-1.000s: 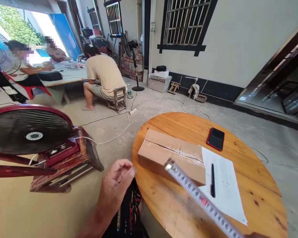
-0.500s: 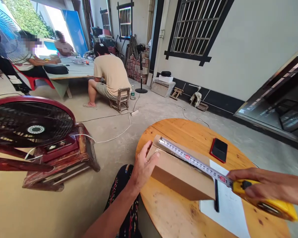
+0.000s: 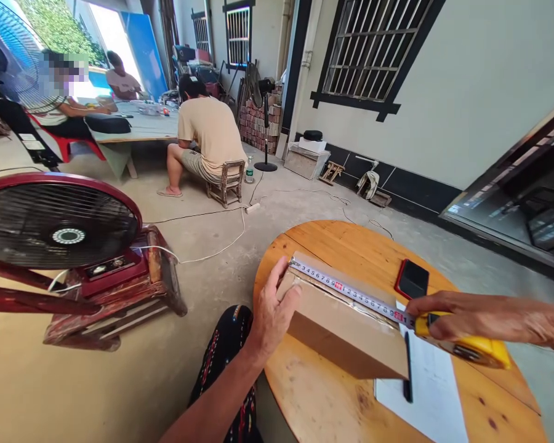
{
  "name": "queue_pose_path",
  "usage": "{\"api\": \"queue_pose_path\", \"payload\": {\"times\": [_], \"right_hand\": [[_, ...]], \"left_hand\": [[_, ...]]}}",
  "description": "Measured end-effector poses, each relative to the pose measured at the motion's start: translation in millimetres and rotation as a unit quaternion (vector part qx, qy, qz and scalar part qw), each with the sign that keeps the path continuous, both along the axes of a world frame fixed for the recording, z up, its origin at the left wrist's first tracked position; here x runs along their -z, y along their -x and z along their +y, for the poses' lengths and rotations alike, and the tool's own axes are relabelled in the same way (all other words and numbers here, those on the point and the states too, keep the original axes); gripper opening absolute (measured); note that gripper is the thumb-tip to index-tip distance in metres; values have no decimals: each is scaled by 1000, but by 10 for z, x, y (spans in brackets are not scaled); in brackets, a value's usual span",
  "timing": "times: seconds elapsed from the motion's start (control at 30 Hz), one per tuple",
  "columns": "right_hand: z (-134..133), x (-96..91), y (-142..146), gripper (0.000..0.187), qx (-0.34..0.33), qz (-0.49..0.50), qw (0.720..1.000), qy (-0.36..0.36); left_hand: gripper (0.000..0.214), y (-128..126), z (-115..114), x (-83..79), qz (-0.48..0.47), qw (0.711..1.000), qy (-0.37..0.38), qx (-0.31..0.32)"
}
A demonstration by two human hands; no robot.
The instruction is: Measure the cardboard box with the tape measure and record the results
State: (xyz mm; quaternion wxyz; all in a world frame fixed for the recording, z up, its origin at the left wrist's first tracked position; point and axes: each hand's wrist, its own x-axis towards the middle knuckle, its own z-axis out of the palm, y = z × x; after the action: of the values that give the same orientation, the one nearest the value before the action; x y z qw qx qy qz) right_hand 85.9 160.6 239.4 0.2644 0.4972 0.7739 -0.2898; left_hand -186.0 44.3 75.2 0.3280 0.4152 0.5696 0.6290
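A brown cardboard box sits on the round wooden table. My left hand grips its left end, thumb on the near top edge and fingers behind. Along the taped top lies the pulled-out blade of a tape measure, its end at the box's left edge. My right hand is closed around the yellow case, just past the box's right end. Under that end are white paper and a black pen. Beyond my right hand lies a phone with a red case.
A red fan stands on a low wooden stool at left. Behind it, a person in a beige shirt sits on a small chair. Two more people sit at a long table. Cables cross the floor.
My right hand has moved left and slightly up with the tape case, and the blade's end now lies nearer the box's left edge. My left hand stays on the box.
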Motion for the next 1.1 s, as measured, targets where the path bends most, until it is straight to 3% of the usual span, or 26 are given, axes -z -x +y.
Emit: {"api": "queue_pose_path", "payload": {"times": [0.33, 0.87, 1.1], "right_hand": [[122, 63, -84, 50, -11, 37, 998, 47], [132, 74, -56, 48, -52, 55, 996, 44], [134, 75, -68, 49, -39, 50, 997, 37]], "left_hand": [[49, -10, 6, -37, 46, 999, 14, -16], [45, -11, 7, 39, 42, 998, 37, -26], [47, -11, 9, 29, 33, 999, 29, -17]]}}
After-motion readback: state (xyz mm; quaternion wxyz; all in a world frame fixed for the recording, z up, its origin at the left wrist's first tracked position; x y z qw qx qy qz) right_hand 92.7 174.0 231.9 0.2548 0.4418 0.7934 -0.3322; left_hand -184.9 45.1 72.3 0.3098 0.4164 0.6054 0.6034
